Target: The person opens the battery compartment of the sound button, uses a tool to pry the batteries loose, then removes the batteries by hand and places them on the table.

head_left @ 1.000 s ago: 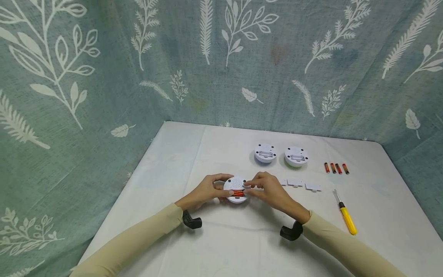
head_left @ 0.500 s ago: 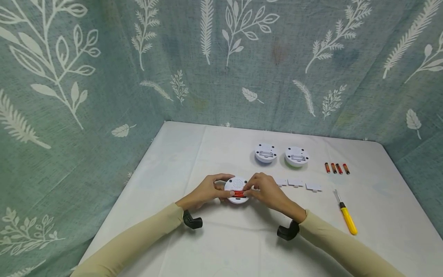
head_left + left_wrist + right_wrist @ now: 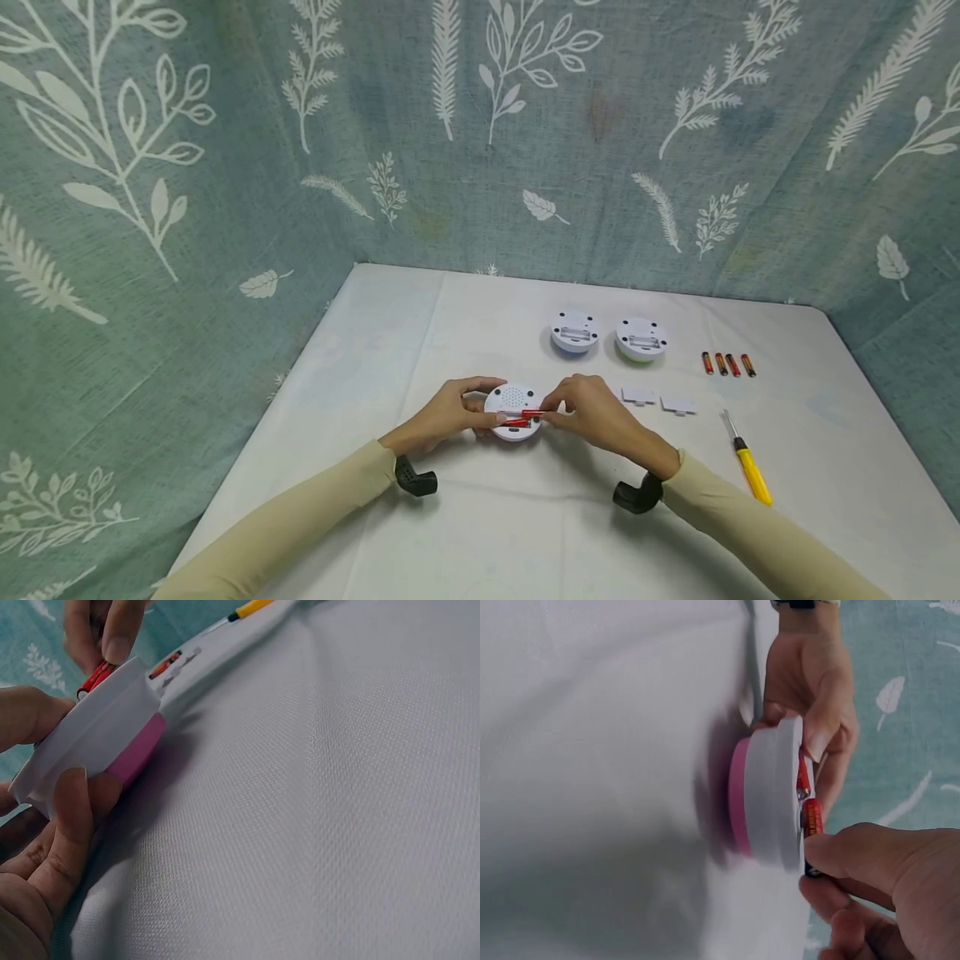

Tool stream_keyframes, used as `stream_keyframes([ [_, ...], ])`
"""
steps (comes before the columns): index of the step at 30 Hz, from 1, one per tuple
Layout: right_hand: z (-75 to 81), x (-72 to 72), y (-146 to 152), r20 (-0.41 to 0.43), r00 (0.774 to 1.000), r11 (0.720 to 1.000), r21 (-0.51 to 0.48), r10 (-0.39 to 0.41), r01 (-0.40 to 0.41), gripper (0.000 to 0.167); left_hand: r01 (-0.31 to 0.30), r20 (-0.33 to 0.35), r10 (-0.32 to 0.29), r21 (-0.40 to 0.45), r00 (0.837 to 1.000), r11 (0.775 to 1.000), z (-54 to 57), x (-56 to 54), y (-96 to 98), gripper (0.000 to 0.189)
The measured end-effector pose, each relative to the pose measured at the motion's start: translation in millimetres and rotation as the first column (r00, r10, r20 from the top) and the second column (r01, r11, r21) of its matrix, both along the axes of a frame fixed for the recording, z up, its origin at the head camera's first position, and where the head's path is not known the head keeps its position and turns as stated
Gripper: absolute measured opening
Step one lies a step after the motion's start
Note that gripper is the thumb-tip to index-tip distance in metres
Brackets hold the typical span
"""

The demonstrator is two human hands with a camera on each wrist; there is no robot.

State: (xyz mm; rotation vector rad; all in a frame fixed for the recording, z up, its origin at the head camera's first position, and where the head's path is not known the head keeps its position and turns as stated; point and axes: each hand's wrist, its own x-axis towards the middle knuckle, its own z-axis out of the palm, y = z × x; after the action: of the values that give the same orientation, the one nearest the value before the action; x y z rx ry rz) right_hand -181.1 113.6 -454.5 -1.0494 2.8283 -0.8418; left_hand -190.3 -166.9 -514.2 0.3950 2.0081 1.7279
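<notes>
My left hand point(image 3: 444, 412) grips a round white battery-powered device point(image 3: 514, 397) by its edge, thumb across the top. Speaker holes and a battery compartment face up; a pink part point(image 3: 738, 796) shows underneath in the right wrist view. One red battery point(image 3: 803, 776) lies in the compartment beside the left thumb. Between thumb and fingertips, my right hand point(image 3: 588, 408) pinches a second red battery point(image 3: 814, 816) by its dark end. This battery sits raised over the compartment and juts toward the right edge of the device.
Two similar white devices, one with a blue underside point(image 3: 574, 322) and one green point(image 3: 641, 345), stand farther back. Several batteries point(image 3: 721, 364) lie in a row at right. White covers point(image 3: 638, 397) lie behind the right hand; a yellow screwdriver point(image 3: 752, 473) lies right of it.
Both batteries lay side by side in the compartment earlier, with the right fingers at their ends. Now the right hand has drawn one up and rightward. The left hand stays put.
</notes>
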Motion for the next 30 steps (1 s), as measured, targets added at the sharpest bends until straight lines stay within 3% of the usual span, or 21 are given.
stream_keyframes([
  [7, 2.3, -3.1, 21.9, -0.051, 0.995, 0.996, -0.034, -0.089, 0.087, 0.004, -0.010, 0.011, 0.010, -0.008, 1.000, 1.000, 0.8, 0.9, -0.5, 0.071],
  [15, 6.7, -7.6, 57.6, -0.093, 0.969, 0.969, -0.112, -0.229, 0.218, 0.007, -0.018, 0.026, 0.017, 0.005, 1.000, 1.000, 1.5, 2.4, -1.3, 0.070],
  [22, 6.7, -8.1, 93.4, -0.096, 0.931, 0.933, -0.114, -0.351, 0.340, 0.006, -0.015, 0.025, 0.015, 0.011, 1.000, 1.000, 1.6, 1.6, -1.7, 0.069],
  [30, 7.5, -7.6, 130.6, -0.167, 0.878, 0.892, -0.153, -0.448, 0.426, 0.011, -0.018, 0.023, 0.018, 0.006, 1.000, 1.000, 1.2, 1.2, -1.7, 0.069],
])
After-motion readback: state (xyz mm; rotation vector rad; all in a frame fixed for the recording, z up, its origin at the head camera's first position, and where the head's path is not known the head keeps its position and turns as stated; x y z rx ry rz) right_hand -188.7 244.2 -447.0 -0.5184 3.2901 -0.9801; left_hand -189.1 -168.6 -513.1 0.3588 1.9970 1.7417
